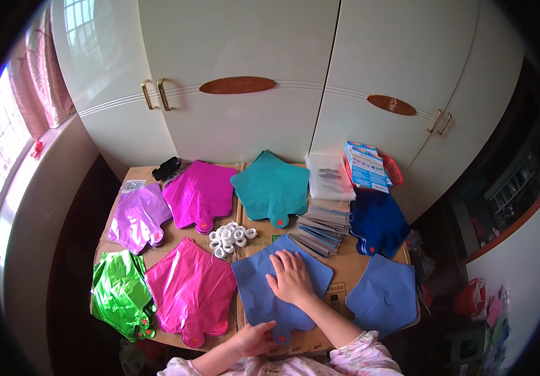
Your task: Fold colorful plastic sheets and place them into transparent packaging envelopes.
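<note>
Blue-grey foil, shaped like a flat star with a short neck, is lying at the near middle of the cardboard-covered table: this uninflated blue-grey star balloon (264, 294) is the piece you are working on. Your right hand (292, 279) is resting flat on its upper half, fingers spread wide and pointing away from you, pressing down and gripping nothing. Your left hand (254, 339) is sitting at the balloon's neck near the table's front edge, fingers curled in on the neck beside its small red valve; whether they are actually pinching the foil, you cannot tell from this view.

Just left of the balloon, a hot-pink star foil balloon (188, 289) is lying flat, and beyond it a crumpled bright green foil balloon (119, 294) is hanging over the table's left edge. Just behind the blue-grey star, a cluster of small white rings (229, 237) is sitting in a loose pile. To the right, a second blue-grey star foil balloon (384, 294) is lying near the corner.

In the far row, a pale purple foil balloon (138, 216), a magenta star foil balloon (200, 193) and a teal star foil balloon (272, 187) are spread side by side, with a fanned stack of flat grey-blue packets (320, 227) and a dark blue star foil balloon (378, 222) to their right. The brown cardboard table covering (345, 266) is showing between them. White cupboard doors (238, 75) are rising behind.
</note>
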Motion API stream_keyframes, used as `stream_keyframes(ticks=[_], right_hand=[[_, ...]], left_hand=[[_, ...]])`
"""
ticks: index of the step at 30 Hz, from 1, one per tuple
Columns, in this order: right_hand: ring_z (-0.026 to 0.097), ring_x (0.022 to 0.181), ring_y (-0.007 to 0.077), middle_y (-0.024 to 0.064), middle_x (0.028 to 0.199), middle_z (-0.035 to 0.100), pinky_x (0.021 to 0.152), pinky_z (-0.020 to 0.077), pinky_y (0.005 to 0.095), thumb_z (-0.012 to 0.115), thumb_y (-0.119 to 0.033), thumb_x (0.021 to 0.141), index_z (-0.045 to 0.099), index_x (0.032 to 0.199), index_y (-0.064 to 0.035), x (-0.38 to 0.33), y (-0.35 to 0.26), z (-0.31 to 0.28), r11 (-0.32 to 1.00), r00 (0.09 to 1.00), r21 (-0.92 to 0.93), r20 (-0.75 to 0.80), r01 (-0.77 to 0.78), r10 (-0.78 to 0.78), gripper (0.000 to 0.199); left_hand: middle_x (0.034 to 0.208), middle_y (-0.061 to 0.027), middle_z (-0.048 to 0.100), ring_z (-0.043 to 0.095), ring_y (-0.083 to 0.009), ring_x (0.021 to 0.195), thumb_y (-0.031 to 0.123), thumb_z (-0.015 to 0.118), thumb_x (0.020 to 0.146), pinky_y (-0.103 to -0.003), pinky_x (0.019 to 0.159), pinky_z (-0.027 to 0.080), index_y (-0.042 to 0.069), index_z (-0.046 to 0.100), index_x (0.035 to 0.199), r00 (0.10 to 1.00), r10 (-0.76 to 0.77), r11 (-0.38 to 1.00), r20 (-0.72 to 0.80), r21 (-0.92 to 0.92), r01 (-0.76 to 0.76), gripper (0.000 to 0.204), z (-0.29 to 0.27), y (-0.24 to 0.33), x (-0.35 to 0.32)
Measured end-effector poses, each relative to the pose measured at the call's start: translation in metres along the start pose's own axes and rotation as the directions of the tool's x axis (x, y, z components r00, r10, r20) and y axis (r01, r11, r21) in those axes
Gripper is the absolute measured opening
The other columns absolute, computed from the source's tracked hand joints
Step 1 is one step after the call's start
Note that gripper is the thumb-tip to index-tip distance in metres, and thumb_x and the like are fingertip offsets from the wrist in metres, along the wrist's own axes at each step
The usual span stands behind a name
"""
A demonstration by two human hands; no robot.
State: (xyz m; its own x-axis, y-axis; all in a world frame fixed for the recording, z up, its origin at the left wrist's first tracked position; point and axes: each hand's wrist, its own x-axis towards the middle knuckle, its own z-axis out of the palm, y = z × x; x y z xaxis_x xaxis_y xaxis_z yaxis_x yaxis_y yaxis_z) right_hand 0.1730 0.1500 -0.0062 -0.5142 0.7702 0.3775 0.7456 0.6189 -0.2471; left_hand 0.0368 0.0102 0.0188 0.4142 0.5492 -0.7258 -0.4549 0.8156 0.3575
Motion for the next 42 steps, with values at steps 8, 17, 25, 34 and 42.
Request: stream_keyframes(ticks=[8, 17, 25, 34, 42], right_hand=[[0.042, 0.122, 0.0295, 0.013, 0.125, 0.048, 0.106, 0.029, 0.0487, 0.057, -0.033, 0.084, 0.049, 0.123, -0.0048, 0.002, -0.001, -0.001, 1.0, 1.0, -0.014, -0.012, 0.001, -0.001, 0.049], [0.042, 0.124, 0.0284, 0.0105, 0.127, 0.048, 0.107, 0.0285, 0.0471, 0.058, -0.029, 0.085, 0.05, 0.125, -0.0079, 0.001, -0.001, -0.005, 1.0, 1.0, 0.005, -0.024, 0.015, -0.015, 0.046], [0.04, 0.128, 0.0246, 0.0071, 0.133, 0.048, 0.108, 0.0281, 0.0471, 0.056, -0.026, 0.085, 0.052, 0.128, -0.0105, 0.001, -0.001, -0.005, 0.999, 0.999, 0.041, 0.045, 0.022, -0.024, 0.046], [0.034, 0.133, 0.0273, 0.0074, 0.144, 0.039, 0.108, 0.0255, 0.0503, 0.05, -0.031, 0.085, 0.051, 0.131, -0.0114, -0.002, 0.004, -0.002, 0.998, 0.991, -0.043, 0.125, 0.052, -0.046, 0.05], [0.034, 0.133, 0.0291, 0.0088, 0.143, 0.038, 0.108, 0.0269, 0.0489, 0.053, -0.028, 0.083, 0.058, 0.122, -0.0103, -0.007, 0.013, 0.017, 0.998, 0.997, 0.009, 0.042, 0.069, -0.07, 0.043]], left_hand=[[0.106, -0.0185, 0.062, 0.063, -0.0299, 0.094, 0.012, 0.064, 0.083, -0.037, 0.079, 0.052, -0.002, 0.048, 0.116, 0.695, 0.718, 0.458, -0.027, 0.771, -0.443, 0.04, -0.013, 0.061, -0.002], [0.077, -0.0238, 0.063, 0.063, -0.0417, 0.07, 0.024, 0.066, 0.079, -0.048, 0.062, 0.051, -0.001, 0.049, 0.092, 0.493, 0.869, -0.071, 0.031, 0.996, 0.062, 0.033, -0.007, 0.074, 0.024], [0.076, -0.0185, 0.06, 0.062, -0.0378, 0.066, 0.02, 0.061, 0.077, -0.046, 0.061, 0.051, 0.0, 0.057, 0.079, 0.438, 0.879, -0.163, 0.187, 0.982, -0.092, 0.02, -0.001, 0.077, 0.02], [0.113, -0.0204, 0.057, 0.055, -0.0354, 0.102, 0.009, 0.06, 0.069, -0.042, 0.089, 0.047, -0.002, 0.064, 0.075, 0.404, 0.789, -0.402, 0.462, 0.887, -0.229, 0.014, 0.027, 0.063, 0.035], [0.124, -0.0242, 0.054, 0.054, -0.0395, 0.111, 0.006, 0.057, 0.071, -0.042, 0.095, 0.045, -0.005, 0.058, 0.078, 0.346, 0.816, -0.361, 0.463, 0.876, -0.321, 0.013, 0.026, 0.054, 0.044]])
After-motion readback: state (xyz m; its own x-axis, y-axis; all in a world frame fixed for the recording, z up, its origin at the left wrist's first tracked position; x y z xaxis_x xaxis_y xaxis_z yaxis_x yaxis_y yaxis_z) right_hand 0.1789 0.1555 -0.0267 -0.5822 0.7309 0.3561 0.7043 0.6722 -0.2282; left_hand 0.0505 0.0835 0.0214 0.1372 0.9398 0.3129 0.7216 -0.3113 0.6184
